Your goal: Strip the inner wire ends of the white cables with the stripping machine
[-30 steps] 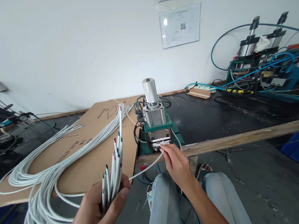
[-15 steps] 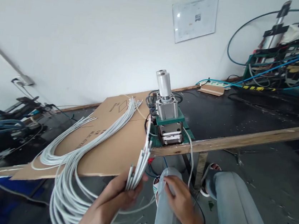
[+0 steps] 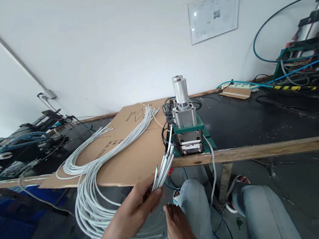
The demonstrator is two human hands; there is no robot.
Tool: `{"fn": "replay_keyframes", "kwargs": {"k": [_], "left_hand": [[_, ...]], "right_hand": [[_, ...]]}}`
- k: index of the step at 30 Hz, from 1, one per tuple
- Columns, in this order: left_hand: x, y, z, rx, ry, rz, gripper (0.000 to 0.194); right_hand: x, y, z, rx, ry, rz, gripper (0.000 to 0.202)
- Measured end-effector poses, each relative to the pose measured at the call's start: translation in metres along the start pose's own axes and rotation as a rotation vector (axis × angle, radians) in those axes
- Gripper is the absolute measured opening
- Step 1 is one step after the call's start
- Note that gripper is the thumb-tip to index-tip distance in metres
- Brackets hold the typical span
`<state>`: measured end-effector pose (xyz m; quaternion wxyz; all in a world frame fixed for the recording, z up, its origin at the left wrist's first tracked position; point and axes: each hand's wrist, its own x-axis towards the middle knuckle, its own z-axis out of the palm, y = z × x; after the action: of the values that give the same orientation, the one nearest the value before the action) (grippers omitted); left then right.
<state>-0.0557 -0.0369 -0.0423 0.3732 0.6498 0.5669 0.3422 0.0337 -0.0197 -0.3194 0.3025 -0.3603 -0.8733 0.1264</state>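
Note:
My left hand (image 3: pixel 134 208) is closed around a bunch of white cables (image 3: pixel 164 170), whose cut ends point up and show small coloured wire tips, one of them green. One cable stands higher than the others. Just right of and below it, my right hand (image 3: pixel 177 225) has its fingers pinched together; whatever they hold is too small to make out. A long loop of white cables (image 3: pixel 92 200) hangs over the table edge beside my left hand. Beyond the held ends stands a small machine with a metal cylinder (image 3: pixel 181 89) on a green base.
More white cables (image 3: pixel 128 139) lie on a flattened cardboard sheet (image 3: pixel 140 155). Machines with hoses stand at the far left (image 3: pixel 20 149) and far right (image 3: pixel 306 44). A power strip (image 3: pixel 239 85) lies along the wall. The wooden table edge (image 3: pixel 260 148) runs above my knees.
My right hand has come left off the knee, closer to the cable bunch, with its fingers drawn in. My left hand still grips the cables. The view has shifted slightly.

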Motion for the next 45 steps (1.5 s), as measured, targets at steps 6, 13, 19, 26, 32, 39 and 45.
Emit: {"fn": "replay_keyframes", "kwargs": {"k": [6,13,19,26,32,39,45], "left_hand": [[-0.002,-0.006,0.003,-0.026,0.062,-0.049,0.029],[-0.002,-0.001,0.002,-0.031,0.051,-0.018,0.025],[0.000,0.007,0.004,-0.054,0.047,-0.004,0.026],[0.000,0.004,0.008,0.018,0.157,-0.082,0.031],[0.000,0.004,0.008,0.037,0.031,-0.066,0.039],[0.001,0.002,0.017,0.063,0.362,0.046,0.033],[-0.002,0.006,0.019,0.122,0.437,-0.037,0.034]], "right_hand": [[-0.003,0.004,0.003,-0.025,0.103,-0.019,0.045],[-0.008,0.003,-0.014,-0.025,0.284,-0.038,0.045],[0.000,0.022,-0.043,0.035,0.371,-0.029,0.041],[0.046,0.001,-0.165,0.628,0.369,0.120,0.029],[0.091,-0.026,-0.219,1.194,0.365,0.115,0.020],[0.088,-0.039,-0.204,1.458,0.460,0.212,0.024],[0.072,-0.046,-0.206,1.455,0.203,0.191,0.029]]}}
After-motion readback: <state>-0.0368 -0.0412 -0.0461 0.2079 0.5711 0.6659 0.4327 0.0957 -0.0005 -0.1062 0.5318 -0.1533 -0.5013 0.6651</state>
